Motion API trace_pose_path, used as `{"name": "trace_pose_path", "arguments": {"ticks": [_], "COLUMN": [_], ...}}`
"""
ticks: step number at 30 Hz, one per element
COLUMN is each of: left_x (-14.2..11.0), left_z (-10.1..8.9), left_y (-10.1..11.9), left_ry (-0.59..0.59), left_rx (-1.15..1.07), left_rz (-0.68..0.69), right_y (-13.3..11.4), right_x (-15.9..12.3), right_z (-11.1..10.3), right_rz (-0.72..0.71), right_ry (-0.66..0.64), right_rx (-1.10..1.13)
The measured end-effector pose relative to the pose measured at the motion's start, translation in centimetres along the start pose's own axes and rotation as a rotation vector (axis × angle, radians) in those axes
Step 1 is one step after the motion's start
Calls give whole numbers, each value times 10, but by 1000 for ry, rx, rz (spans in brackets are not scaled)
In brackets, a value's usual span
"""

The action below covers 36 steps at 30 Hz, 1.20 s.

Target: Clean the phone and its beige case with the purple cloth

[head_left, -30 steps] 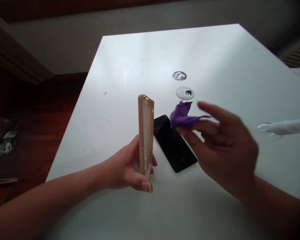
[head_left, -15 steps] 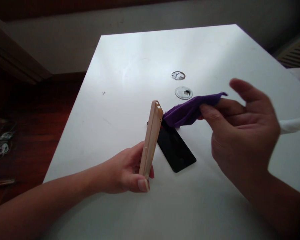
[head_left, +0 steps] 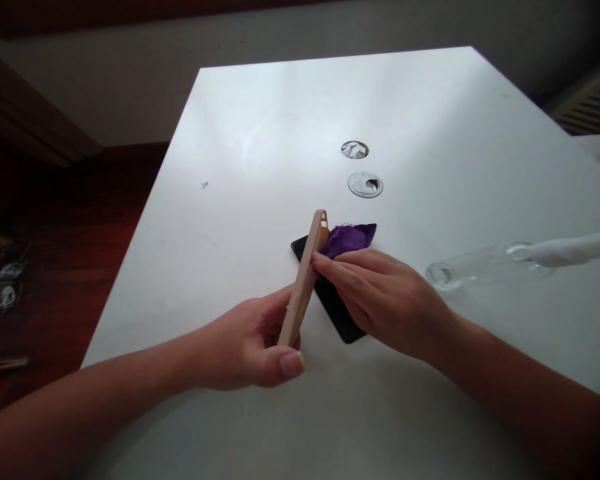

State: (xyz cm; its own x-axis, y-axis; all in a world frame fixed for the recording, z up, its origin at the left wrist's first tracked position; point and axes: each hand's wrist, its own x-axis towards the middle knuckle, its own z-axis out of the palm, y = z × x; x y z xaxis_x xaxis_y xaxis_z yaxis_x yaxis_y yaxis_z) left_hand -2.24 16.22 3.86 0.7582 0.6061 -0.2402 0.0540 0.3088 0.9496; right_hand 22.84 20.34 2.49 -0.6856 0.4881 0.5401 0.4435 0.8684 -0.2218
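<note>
Gripped at its lower end by my left hand (head_left: pixel 260 343), a beige phone case (head_left: pixel 305 280) stands tilted on edge, with its open side turned to the right. My right hand (head_left: pixel 390 293) is closed on a purple cloth (head_left: pixel 353 240) and presses it against that inner side; the fingertips meet the case's edge. Part of the cloth is hidden behind the fingers. Beneath both lies a black phone (head_left: pixel 337 310) flat on the table, partly covered by the case, cloth and right hand.
A clear glass bottle (head_left: pixel 475 265) lies on its side on the white table (head_left: pixel 260 167), right of my right hand, beside a white wrapped tube (head_left: pixel 580 248). Farther back are a round grommet cover (head_left: pixel 365 185) and a round hole (head_left: pixel 355 150). Cables (head_left: pixel 5 290) lie on the floor at left.
My right hand has come down and left with the purple cloth, bringing it into the phone case. The bottle is now uncovered. The case has shifted slightly right at its top.
</note>
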Motion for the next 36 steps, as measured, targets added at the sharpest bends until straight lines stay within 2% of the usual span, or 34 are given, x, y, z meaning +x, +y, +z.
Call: {"name": "trace_pose_path", "arguments": {"ticks": [7,11,14,16,19,20,22,24,26,28,30,33,36], "left_x": [5,5,3,2,1,1,0,0,1,1,1,1,0], "left_z": [3,2,0,-1,-1,0,0,1,1,1,2,3,5], "left_y": [-8,-13,-15,-16,-15,-15,-15,-15,-15,-14,-12,-7,-4], "left_ry": [69,80,93,92,89,88,95,105,103,92,80,84,125], "left_rx": [-168,-181,-143,-120,-101,-97,-91,-96,-118,-139,-131,-36,82], "left_rz": [-55,-21,-25,-55,-73,-70,-76,-91,-93,-72,-44,-41,-96], "right_y": [-23,-37,-33,-21,5,13,23,23,16,8,3,4,8], "right_x": [-6,-6,-7,-7,-4,-2,2,5,5,1,-3,-7,-5], "right_z": [9,11,12,13,8,5,-1,-5,-4,0,6,11,9], "right_rz": [36,42,96,302,800,924,1025,978,884,769,584,332,271], "right_ry": [-94,-186,-83,37,249,347,580,755,761,613,405,145,29], "right_rx": [232,406,396,392,594,684,762,728,612,423,227,74,-3]}}
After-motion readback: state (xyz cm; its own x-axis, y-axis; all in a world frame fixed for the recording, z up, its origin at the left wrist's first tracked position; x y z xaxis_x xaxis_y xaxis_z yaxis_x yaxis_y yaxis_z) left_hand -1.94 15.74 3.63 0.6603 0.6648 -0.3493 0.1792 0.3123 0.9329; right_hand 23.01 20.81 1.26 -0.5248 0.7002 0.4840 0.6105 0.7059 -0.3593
